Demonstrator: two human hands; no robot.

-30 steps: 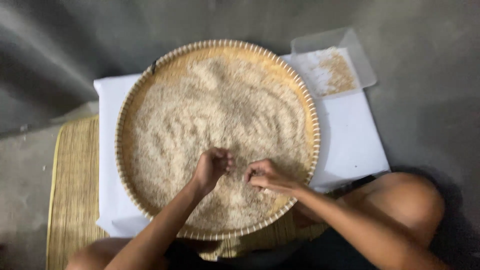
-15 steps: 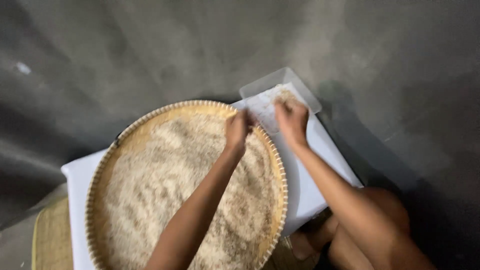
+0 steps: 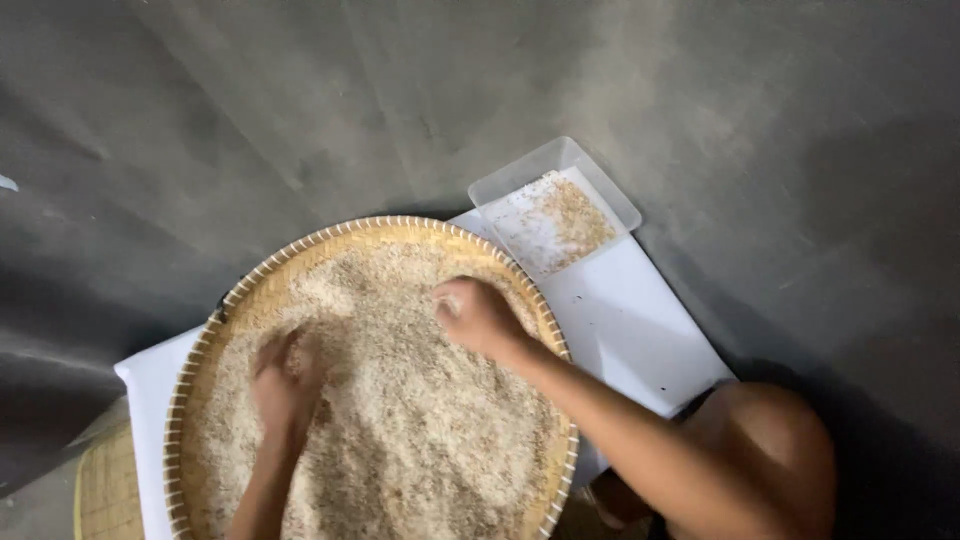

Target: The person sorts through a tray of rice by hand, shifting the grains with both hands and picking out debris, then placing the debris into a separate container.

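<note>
A dark grey floor fills the view beyond both hands. On it, under everything else, lies a white sheet that shows to the right of the right hand's fingers and again at the far left, past the left hand. A strip of woven straw mat peeks out at the lower left corner, well apart from either hand.

The round woven tray sits on the sheet, its plaited rim curving just beyond the fingertips of both hands. It is heaped with pale grain — the grain spreads all round the fingers, beneath them and back toward the wrists.

The right hand rests on the grain near the far rim, knuckles up, its fingers curled in close to a loose fist; whether it has any grains pinched inside cannot be told from here. The left hand lies further left and nearer the person, blurred, fingers pressed down into the grain and partly sunk in it — how far they are spread cannot be told.

Beyond the right hand's fingertips and a little to the right, just outside the rim, stands a small clear plastic tray on the sheet, with a thin scatter of brownish husks lying in it.
</note>
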